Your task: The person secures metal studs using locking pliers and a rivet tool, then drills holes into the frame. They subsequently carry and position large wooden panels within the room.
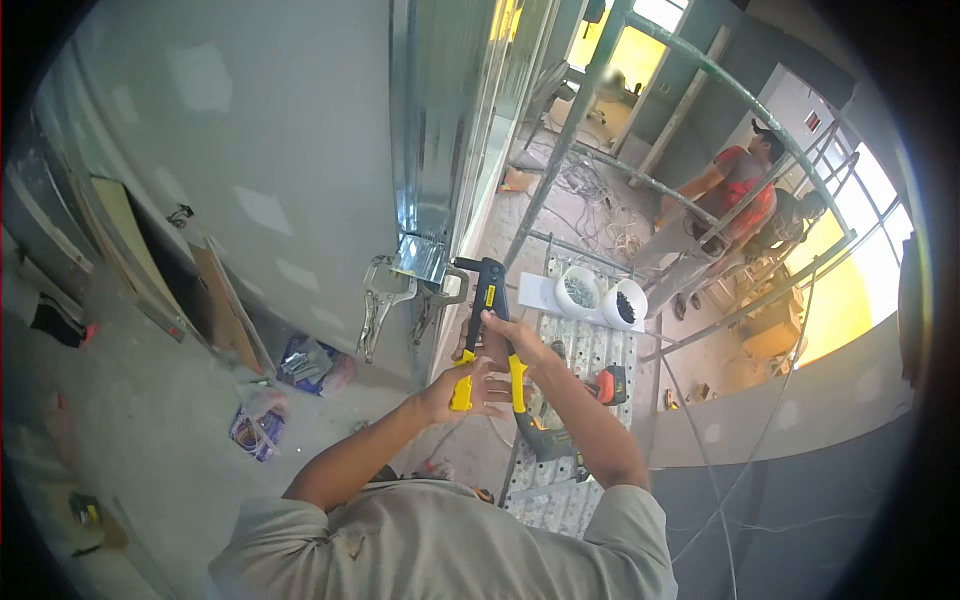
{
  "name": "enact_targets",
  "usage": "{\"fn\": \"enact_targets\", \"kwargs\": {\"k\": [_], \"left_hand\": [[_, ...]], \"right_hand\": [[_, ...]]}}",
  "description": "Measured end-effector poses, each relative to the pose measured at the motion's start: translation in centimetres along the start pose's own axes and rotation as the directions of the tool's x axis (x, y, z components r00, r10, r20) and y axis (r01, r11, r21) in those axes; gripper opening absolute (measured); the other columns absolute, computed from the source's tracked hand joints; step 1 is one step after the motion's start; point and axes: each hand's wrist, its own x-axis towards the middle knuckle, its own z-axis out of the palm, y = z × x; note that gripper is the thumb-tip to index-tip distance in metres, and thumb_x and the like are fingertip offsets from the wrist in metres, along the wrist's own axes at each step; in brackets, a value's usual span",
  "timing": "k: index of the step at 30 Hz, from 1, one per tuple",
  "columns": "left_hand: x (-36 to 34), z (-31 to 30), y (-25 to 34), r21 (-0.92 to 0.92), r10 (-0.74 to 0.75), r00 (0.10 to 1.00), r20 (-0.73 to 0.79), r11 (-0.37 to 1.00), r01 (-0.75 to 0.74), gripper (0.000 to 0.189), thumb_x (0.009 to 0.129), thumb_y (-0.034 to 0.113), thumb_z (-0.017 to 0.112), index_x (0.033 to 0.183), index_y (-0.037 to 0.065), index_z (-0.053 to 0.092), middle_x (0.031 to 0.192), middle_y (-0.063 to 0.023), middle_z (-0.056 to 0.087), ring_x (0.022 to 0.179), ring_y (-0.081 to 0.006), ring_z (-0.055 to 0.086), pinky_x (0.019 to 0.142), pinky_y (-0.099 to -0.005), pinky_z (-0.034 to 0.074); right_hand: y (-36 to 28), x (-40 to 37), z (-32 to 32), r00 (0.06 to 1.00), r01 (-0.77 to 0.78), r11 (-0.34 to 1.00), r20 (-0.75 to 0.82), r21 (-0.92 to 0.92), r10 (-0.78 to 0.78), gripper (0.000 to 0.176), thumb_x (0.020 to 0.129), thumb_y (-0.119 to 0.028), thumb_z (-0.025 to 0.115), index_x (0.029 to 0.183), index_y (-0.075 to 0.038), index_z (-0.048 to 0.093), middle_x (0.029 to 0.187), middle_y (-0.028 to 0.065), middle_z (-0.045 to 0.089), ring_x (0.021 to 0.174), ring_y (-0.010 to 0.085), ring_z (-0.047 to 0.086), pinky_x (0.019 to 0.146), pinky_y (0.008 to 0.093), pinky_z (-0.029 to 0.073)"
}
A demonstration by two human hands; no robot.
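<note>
A black hand riveter with yellow grips (490,290) is held up in front of me, its handles spread apart. My left hand (440,395) holds the left yellow grip, with fingers reaching behind it into the gap between the handles. My right hand (522,342) is wrapped round the upper part of the tool and the right handle, thumb near the black body. The riveter's head is close to the lower end of a shiny metal stud (425,255). Locking clamps (378,305) grip that end, just left of the riveter.
On the perforated scaffold platform (590,350) stand a white tub of small metal pieces (577,292), a tub of dark screws (624,304) and a cordless drill (548,440). Green scaffold tubes (690,50) rise at right. Beyond them is another person (740,190). Bags (305,365) lie below left.
</note>
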Motion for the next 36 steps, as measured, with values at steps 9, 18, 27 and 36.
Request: {"fn": "enact_targets", "kwargs": {"k": [9,18,27,36], "left_hand": [[1.9,-4.9,-3.1,0.067,0.015,1.000,-0.018,0.998,-0.014,0.042,0.099,0.048,0.056,0.117,0.011,0.064,0.111,-0.0120,0.068,0.113,-0.0251,0.064,0.096,-0.0586,0.052],[1.1,-2.7,-0.8,0.050,-0.063,0.998,0.014,0.997,0.063,0.058,0.089,0.039,0.064,0.138,0.011,0.051,0.137,-0.0228,0.056,0.134,-0.0417,0.048,0.113,-0.0681,0.030],[2.1,-6.0,-1.7,0.146,-0.021,0.990,0.136,0.989,0.001,0.046,0.092,0.050,0.058,0.118,0.012,0.060,0.096,-0.0075,0.061,0.097,-0.0238,0.064,0.107,-0.0679,0.038],[0.0,-2.6,-0.1,0.254,0.006,0.998,-0.055,0.967,0.008,0.057,0.093,0.046,0.059,0.137,0.010,0.049,0.128,-0.0183,0.060,0.128,-0.0350,0.052,0.106,-0.0677,0.038]], "right_hand": [[3.7,3.7,-0.8,0.973,0.220,0.969,-0.048,-0.110,-0.227,0.033,0.098,-0.036,0.063,0.087,-0.005,0.058,0.071,0.0106,0.060,0.066,0.0226,0.064,0.064,0.0354,0.053],[0.1,0.9,-2.8,0.958,0.111,0.993,0.264,0.029,-0.115,0.036,0.099,-0.025,0.065,0.120,0.003,0.058,0.108,0.0144,0.068,0.097,0.0270,0.069,0.091,0.0423,0.055],[2.3,2.7,1.2,0.981,0.194,0.973,0.000,-0.122,-0.196,0.032,0.091,-0.029,0.076,0.098,-0.004,0.057,0.078,0.0061,0.062,0.070,0.0165,0.063,0.065,0.0307,0.053],[-2.5,-0.6,-4.8,0.948,0.122,0.962,0.314,-0.243,-0.041,0.046,0.093,-0.003,0.062,0.136,0.007,0.050,0.131,0.0200,0.061,0.128,0.0335,0.056,0.107,0.0438,0.050]]}}
